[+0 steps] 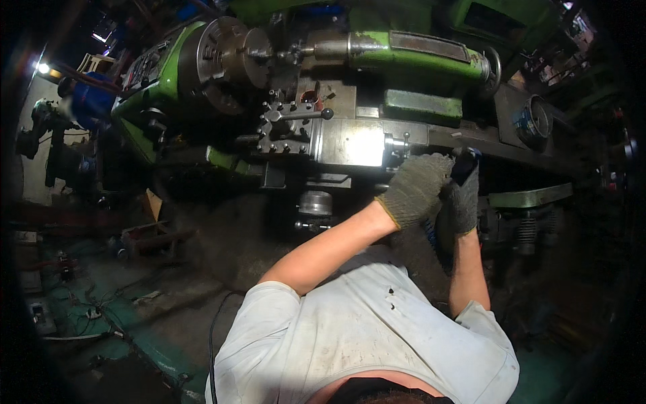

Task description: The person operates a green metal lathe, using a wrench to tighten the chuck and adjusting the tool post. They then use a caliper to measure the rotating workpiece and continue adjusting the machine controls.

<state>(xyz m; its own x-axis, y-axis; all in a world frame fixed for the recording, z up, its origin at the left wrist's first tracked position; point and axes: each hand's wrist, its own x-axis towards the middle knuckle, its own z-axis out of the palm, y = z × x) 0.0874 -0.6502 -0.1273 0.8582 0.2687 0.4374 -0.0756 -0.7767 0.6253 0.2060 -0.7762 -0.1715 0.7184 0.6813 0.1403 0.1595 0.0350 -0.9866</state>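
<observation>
Both my hands wear grey knit gloves and are close together in front of the lathe's carriage, right of the cross-slide handle [398, 143]. My left hand [418, 190] shows its back, its fingers curled together toward the right hand; whatever they grip is hidden. Closed around a small dark object [465, 165] with a shiny bluish end is my right hand [464, 202]; its kind is too dark to tell. Left of the hands, the square tool post [286, 126] with its ball-ended lever sits on the carriage. A bright light patch lies on the metal slide [346, 143].
The green lathe's round chuck [229, 60] is at the far left, its tailstock [417, 52] and handwheel at the far right. A bucket [533, 121] stands at the right end. Below the carriage juts a handwheel [315, 204]. Cables [128, 340] cross the floor at left.
</observation>
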